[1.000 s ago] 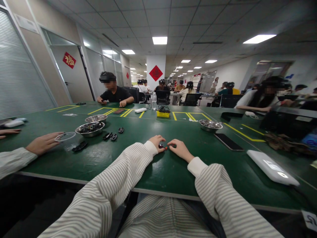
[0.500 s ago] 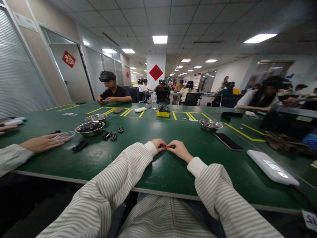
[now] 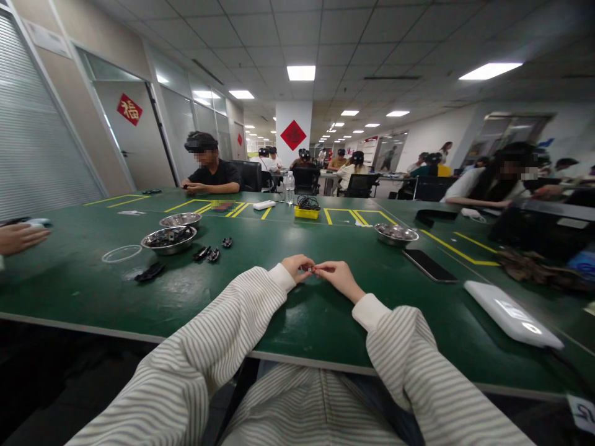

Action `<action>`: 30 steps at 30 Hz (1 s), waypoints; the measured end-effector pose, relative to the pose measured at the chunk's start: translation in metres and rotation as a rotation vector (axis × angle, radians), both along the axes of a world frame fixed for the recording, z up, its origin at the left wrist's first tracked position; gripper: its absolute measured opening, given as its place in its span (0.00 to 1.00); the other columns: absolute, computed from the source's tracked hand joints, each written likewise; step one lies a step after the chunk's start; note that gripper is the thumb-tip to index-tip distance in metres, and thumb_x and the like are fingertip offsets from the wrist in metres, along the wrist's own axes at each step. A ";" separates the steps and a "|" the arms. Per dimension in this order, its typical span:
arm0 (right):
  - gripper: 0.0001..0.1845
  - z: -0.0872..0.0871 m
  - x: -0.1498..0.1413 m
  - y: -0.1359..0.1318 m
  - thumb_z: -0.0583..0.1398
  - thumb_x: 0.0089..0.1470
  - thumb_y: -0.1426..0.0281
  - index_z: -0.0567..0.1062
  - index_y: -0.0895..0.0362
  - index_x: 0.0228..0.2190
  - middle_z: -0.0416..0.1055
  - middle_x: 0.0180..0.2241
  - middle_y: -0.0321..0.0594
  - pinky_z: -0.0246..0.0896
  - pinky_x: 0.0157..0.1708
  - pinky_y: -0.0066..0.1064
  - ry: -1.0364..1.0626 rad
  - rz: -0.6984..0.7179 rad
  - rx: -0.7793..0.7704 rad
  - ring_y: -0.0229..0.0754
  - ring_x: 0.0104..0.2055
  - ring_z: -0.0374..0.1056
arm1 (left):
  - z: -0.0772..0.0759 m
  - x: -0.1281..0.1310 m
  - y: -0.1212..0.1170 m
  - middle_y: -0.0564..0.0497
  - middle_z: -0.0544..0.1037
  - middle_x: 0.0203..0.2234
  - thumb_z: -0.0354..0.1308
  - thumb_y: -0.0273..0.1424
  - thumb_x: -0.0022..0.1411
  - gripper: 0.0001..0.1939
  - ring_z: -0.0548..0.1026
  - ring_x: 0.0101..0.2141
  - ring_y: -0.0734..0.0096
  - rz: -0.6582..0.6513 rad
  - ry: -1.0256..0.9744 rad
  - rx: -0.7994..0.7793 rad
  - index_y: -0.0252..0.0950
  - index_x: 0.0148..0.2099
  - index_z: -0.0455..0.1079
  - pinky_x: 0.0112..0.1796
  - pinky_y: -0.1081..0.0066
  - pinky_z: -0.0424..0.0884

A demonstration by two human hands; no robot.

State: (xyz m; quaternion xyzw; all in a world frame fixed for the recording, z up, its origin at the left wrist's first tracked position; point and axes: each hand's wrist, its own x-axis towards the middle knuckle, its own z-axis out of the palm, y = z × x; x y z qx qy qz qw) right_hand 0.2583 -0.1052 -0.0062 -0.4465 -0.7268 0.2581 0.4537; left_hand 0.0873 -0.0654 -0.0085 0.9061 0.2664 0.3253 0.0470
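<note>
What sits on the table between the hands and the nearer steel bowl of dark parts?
Only three small black parts lie between the hands and the steel bowl; the rest of the green table there is bare.

Open-plan office turned assembly workroom, shown by suspended tile ceiling with panel lights (image 3: 300,72), large green yellow-taped worktable (image 3: 325,235), steel parts bowls (image 3: 168,239) set on it, seated workers behind it

1. Ceiling panels (image 3: 300,72) glow bright overhead and the room is evenly lit.
2. The green surface (image 3: 325,316) shows soft sheen and faint shadows under the sleeves.
3. A white device (image 3: 511,314) on the right catches glare.
4. Wide-angle bend stretches the edges; walls bow.
5. The far background is small and soft, and faces are blurred.
</note>
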 end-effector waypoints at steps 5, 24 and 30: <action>0.13 0.000 0.000 0.001 0.60 0.37 0.65 0.73 0.62 0.26 0.72 0.22 0.41 0.61 0.24 0.26 0.029 -0.041 -0.022 0.39 0.24 0.67 | -0.002 0.001 0.002 0.53 0.69 0.27 0.52 0.30 0.50 0.10 0.67 0.26 0.80 -0.024 -0.011 0.039 0.36 0.37 0.68 0.30 0.79 0.65; 0.17 0.006 -0.001 -0.004 0.50 0.48 0.63 0.73 0.60 0.23 0.71 0.21 0.38 0.57 0.24 0.24 -0.236 -0.041 0.004 0.34 0.21 0.64 | 0.019 -0.083 0.062 0.43 0.69 0.38 0.49 0.28 0.51 0.12 0.67 0.40 0.63 1.053 0.372 -0.336 0.36 0.38 0.70 0.38 0.70 0.64; 0.14 0.004 0.000 -0.004 0.52 0.47 0.65 0.74 0.60 0.24 0.72 0.21 0.37 0.57 0.26 0.24 -0.296 0.009 0.010 0.34 0.21 0.65 | 0.019 -0.079 0.064 0.42 0.68 0.39 0.53 0.29 0.47 0.13 0.67 0.41 0.60 1.078 0.369 -0.393 0.37 0.38 0.69 0.37 0.67 0.65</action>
